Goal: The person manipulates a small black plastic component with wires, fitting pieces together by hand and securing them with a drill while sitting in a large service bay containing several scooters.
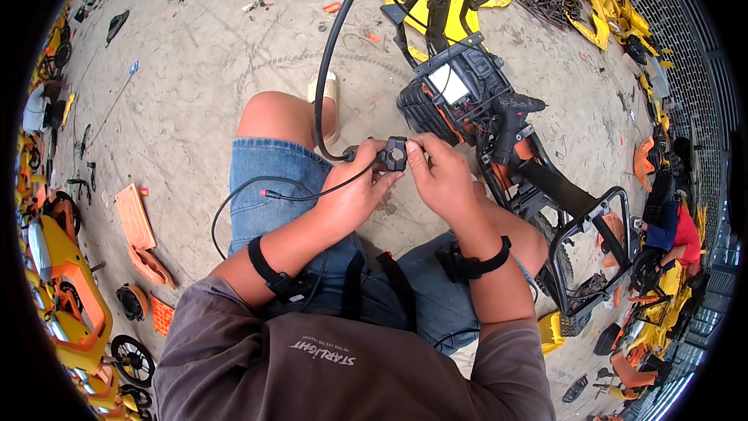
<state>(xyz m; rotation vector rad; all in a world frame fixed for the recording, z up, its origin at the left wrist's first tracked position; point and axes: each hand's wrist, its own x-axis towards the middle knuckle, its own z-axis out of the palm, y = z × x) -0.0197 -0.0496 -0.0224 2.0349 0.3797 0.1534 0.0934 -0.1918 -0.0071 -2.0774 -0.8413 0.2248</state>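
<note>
My left hand [354, 195] grips a small black clamp fitting [393, 154] from its left, fingers curled beneath it. My right hand [436, 175] is closed on the fitting's right side, thumb near its top. A thick black cable [336, 23] arches from the top of the view down to the fitting, and a thinner wire with a small red connector [266, 193] hangs over my left leg. Right of my hands stands a partly stripped bike frame [561, 187] with a black wired housing and pale panel [449, 83], a folded black part on it and yellow body panels behind.
Yellow and orange bikes [70, 296] line the left edge. Loose orange panels [134, 218] lie on the concrete floor [164, 54]. Piles of yellow parts [592, 8] are at upper right. A person in red [686, 238] is among parts at the far right.
</note>
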